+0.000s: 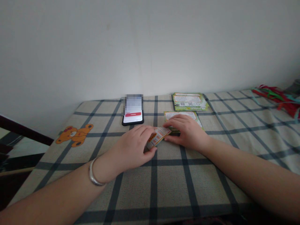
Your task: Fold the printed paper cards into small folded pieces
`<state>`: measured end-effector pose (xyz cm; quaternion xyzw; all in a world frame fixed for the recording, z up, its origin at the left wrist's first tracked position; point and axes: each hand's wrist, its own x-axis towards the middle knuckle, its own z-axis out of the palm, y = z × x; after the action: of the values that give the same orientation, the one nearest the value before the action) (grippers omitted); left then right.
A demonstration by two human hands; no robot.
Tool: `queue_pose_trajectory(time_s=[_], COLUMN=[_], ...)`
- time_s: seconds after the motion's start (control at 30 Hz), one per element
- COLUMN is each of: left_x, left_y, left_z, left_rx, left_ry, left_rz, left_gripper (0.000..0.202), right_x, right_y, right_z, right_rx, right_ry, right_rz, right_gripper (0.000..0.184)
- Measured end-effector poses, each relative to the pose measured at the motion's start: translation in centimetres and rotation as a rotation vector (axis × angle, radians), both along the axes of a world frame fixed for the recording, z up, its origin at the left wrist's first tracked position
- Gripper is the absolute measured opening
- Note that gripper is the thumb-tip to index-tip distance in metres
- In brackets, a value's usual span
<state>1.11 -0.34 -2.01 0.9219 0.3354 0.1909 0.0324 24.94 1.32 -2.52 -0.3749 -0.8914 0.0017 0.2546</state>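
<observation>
My left hand (134, 145), with a silver bangle (93, 173) on the wrist, is closed on a small printed card (158, 137) that it holds tilted by one end. My right hand (187, 131) lies over a low stack of green printed cards (181, 117) on the checked bedsheet (164, 181); its fingers curl over the stack's near edge and touch the far end of the tilted card. A second stack of green cards (189, 101) lies farther back, near the wall.
A phone (133, 110) with a lit screen lies face up left of the cards. An orange bear print (75, 135) marks the sheet at left. Red and green ribbons (280, 97) lie at the far right. A white wall (150, 47) stands behind the bed.
</observation>
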Motion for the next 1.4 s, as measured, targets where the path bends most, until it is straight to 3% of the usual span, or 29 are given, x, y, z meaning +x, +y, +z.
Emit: queue_pose_trajectory(time_s=[0.33, 0.53, 0.83, 1.1, 1.4], left_x=[-0.3, -0.6, -0.6, -0.5, -0.4], left_y=[0.2, 0.5, 0.8, 0.8, 1.0], left_z=[0.0, -0.3, -0.9, -0.6, -0.2], left_rx=[-0.016, 0.033, 0.038, 0.064, 0.147], left_ry=[-0.041, -0.042, -0.018, -0.034, 0.063], left_rz=[-0.105, -0.175, -0.219, -0.234, -0.162], left_gripper=[0.035, 0.03, 0.029, 0.027, 0.018], right_x=[0.2, 0.6, 0.1, -0.2, -0.6], right_y=[-0.5, -0.8, -1.0, -1.6, -2.0], right_z=[0.3, 0.4, 0.3, 0.4, 0.2], right_rx=[0.001, 0.027, 0.099, 0.125, 0.119], right_ry=[-0.054, -0.062, -0.146, -0.25, -0.28], right_rz=[0.133, 0.133, 0.264, 0.245, 0.174], right_gripper=[0.031, 0.03, 0.018, 0.025, 0.023])
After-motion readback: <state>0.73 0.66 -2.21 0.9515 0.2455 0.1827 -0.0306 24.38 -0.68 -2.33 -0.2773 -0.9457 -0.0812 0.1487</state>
